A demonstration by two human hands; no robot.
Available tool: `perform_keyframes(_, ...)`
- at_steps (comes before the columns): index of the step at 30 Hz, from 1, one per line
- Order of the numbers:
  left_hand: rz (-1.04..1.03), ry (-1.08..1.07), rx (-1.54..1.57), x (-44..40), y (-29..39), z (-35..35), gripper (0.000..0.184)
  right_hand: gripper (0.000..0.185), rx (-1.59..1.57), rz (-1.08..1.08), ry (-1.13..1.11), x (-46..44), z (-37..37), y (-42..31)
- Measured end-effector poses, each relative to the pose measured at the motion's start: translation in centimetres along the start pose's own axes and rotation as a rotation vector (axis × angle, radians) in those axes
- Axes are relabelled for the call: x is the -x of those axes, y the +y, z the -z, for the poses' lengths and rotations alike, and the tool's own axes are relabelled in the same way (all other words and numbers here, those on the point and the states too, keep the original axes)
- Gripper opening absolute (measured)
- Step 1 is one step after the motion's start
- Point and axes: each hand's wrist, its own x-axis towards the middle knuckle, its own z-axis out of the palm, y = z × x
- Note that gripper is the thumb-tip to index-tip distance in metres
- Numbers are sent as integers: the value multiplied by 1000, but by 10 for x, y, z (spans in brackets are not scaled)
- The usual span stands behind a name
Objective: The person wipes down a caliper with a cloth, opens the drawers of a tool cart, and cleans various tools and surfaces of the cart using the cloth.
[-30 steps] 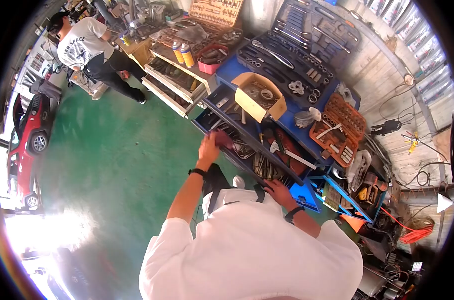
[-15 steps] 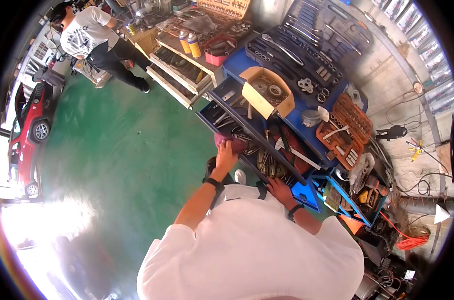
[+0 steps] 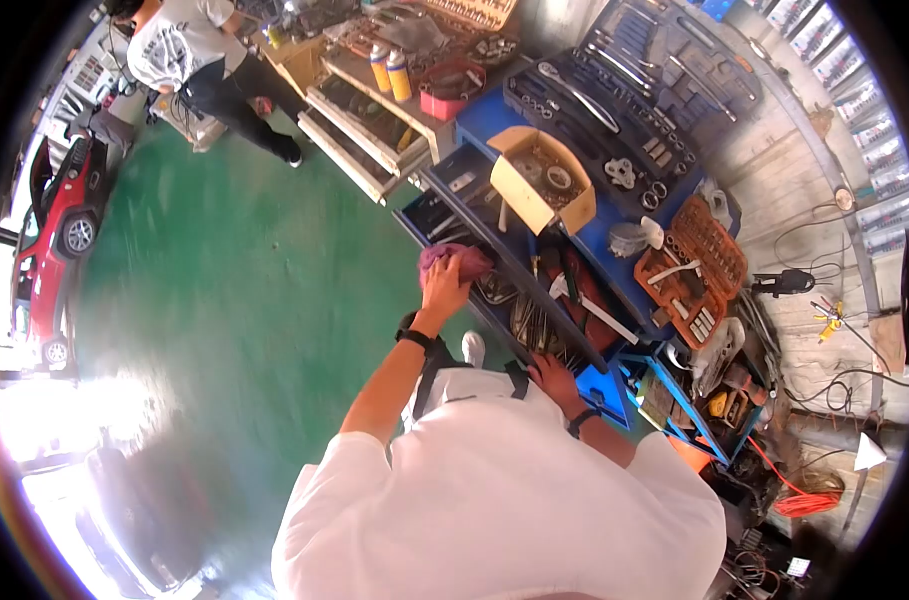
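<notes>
My left hand point(image 3: 442, 287) is closed over a dark red cloth point(image 3: 466, 262) at the left front edge of an open drawer. My right hand point(image 3: 556, 384) holds the front edge of that drawer point(image 3: 501, 330) near its right end, and some of its fingers are hidden. Inside the drawer lie metal wrenches point(image 3: 534, 322) in a loose pile. A shallower drawer point(image 3: 464, 205) stands pulled out above it, with a hammer-like tool point(image 3: 592, 310) and other hand tools in it.
On the blue cabinet sit a cardboard box point(image 3: 522, 190), a black socket set case point(image 3: 574, 110) and an orange socket case point(image 3: 709, 240). A wooden bench point(image 3: 414, 120) with spray cans point(image 3: 399, 77) is beyond. A co-worker point(image 3: 179, 50) stands far left, near a red car point(image 3: 49, 270).
My left hand has moved slightly left along the drawer edge with the cloth, and more of the cloth shows. My right hand stays on the drawer edge. The view has shifted slightly.
</notes>
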Motion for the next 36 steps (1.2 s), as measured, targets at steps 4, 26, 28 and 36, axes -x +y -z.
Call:
perform_keyframes(4,-103,-258,-179,23,13,1,64,38,11,21,47,-7,0,5)
perform_keyframes(26,63,-163,-116,2,1,3,59,38,28,-9,55,-5,-3,3)
perform_keyframes(28,50,-215,-49,25,11,4,60,38,28,15,88,-4,-2,4)
perform_keyframes(36,102,-99,65,-14,12,35,60,36,49,9,57,-8,-3,4)
